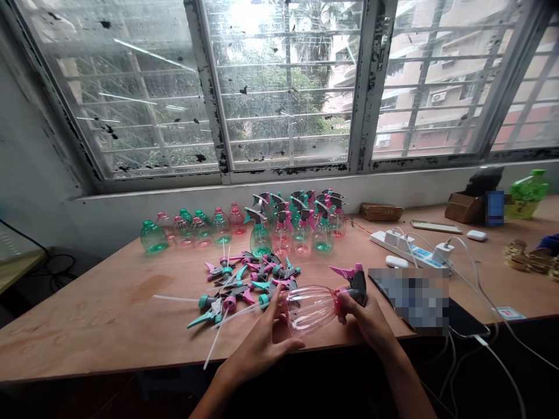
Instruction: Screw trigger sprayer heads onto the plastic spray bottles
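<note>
I hold a clear pink spray bottle (312, 307) on its side above the near edge of the wooden table (109, 302). My left hand (262, 343) cups its base with fingers curled round it. My right hand (364, 317) grips the neck and the grey-and-pink trigger head (353, 279) fitted on it. A heap of loose pink and teal trigger heads (248, 279) with white dip tubes lies just beyond my left hand.
Several open pink and green bottles (192, 230) stand at the back left; several capped spray bottles (297, 224) stand back centre. A power strip (410, 247) with cables, a phone (467, 320), a cardboard box (465, 206) and a green sprayer (528, 192) lie right.
</note>
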`<state>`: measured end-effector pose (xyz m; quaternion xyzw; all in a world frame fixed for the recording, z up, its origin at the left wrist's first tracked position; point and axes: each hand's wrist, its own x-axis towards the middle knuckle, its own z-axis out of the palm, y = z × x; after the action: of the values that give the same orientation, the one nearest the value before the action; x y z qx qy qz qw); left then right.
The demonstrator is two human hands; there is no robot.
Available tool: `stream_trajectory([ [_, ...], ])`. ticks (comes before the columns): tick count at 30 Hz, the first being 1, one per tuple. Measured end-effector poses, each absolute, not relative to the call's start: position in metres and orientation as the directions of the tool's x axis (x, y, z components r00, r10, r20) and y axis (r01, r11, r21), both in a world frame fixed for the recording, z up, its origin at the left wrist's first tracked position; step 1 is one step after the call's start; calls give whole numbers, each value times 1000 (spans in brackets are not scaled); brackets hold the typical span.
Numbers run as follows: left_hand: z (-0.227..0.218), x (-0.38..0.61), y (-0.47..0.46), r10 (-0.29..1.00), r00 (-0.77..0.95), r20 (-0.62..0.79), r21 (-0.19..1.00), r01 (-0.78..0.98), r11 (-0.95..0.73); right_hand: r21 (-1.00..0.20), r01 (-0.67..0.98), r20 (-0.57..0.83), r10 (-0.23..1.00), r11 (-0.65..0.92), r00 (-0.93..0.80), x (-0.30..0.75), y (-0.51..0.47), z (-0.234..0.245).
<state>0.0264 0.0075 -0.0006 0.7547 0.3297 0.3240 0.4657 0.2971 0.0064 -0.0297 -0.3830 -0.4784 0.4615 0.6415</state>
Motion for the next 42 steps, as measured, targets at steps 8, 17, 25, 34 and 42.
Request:
stream_trajectory([
  [8, 2, 27, 9, 789, 580, 203, 900, 207, -384, -927, -237, 272, 957, 290, 106, 298, 7, -30],
  [17, 1, 26, 6, 808, 561, 182, 915, 205, -348, -931, -231, 269, 959, 283, 90, 298, 7, -31],
  [25, 1, 26, 8, 786, 588, 192, 904, 205, -375, -931, -216, 281, 956, 293, 88, 297, 5, -28],
  [34, 2, 27, 7, 795, 573, 198, 896, 223, -384, -942, -175, 276, 958, 285, 71, 298, 4, -25],
  [42, 1, 26, 8, 781, 574, 245, 845, 269, -463, -938, -191, 288, 957, 288, 30, 296, 1, -19],
])
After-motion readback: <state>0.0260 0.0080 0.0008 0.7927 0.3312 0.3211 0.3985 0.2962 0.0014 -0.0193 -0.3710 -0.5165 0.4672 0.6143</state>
